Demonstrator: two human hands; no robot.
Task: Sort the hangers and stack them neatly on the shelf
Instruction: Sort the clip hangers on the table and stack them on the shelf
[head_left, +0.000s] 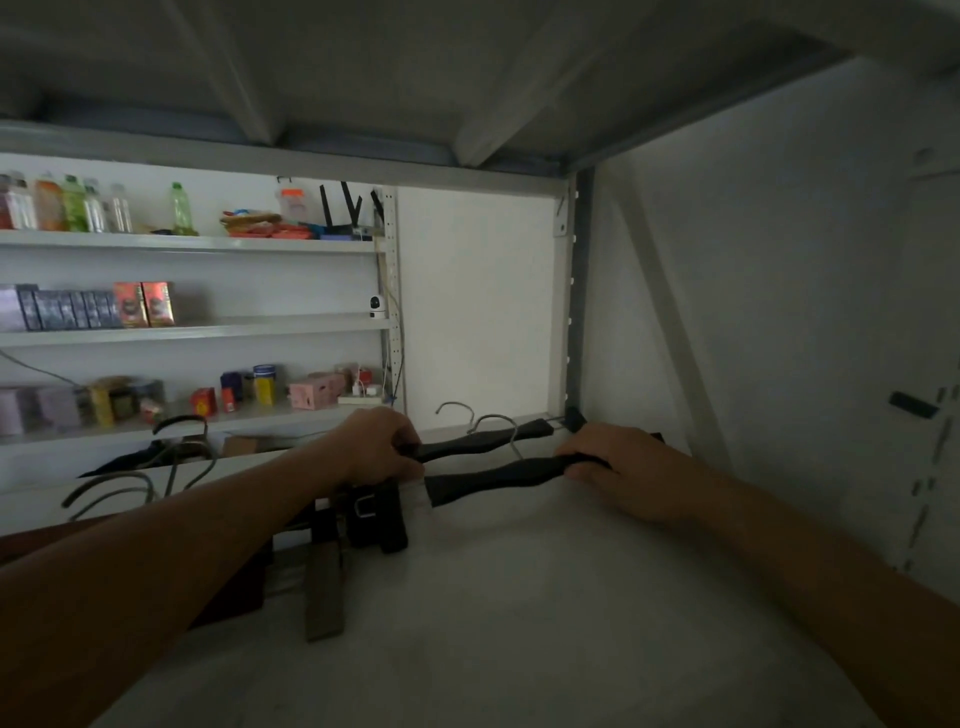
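Hangers (498, 475) are sitting at the back of the shelf (519, 597), two black ones side by side, metal hooks (501, 423) pointing up toward the rear wall. Left hand (376, 447) is gripping the left ends, fingers curled over them; right hand (618, 467) is pinching the right end of the near hanger, fingers curled round it. Both hands look to be squaring the pair against each other, so I'm reading this as the aligning or stacking step, partway through the task. More hangers (156, 462) are lying loose at the far left, hooks tangled, apparently still unsorted. Dark clip parts (374, 514) are hanging just under the left hand, touching or nearly touching a strap (324, 597) lying on the shelf; can't tell what the strap belongs to. Risks from here: hooks of the two hangers are sitting close together and could be catching on each other if one slides sideways; clips under the left hand could be snagging the strap and dragging it along; right-hand pinch is only on the near hanger, so the far one could be skewing out of line at that end. Light is dim, so the far ends near the post (576, 312) are hard to judge.
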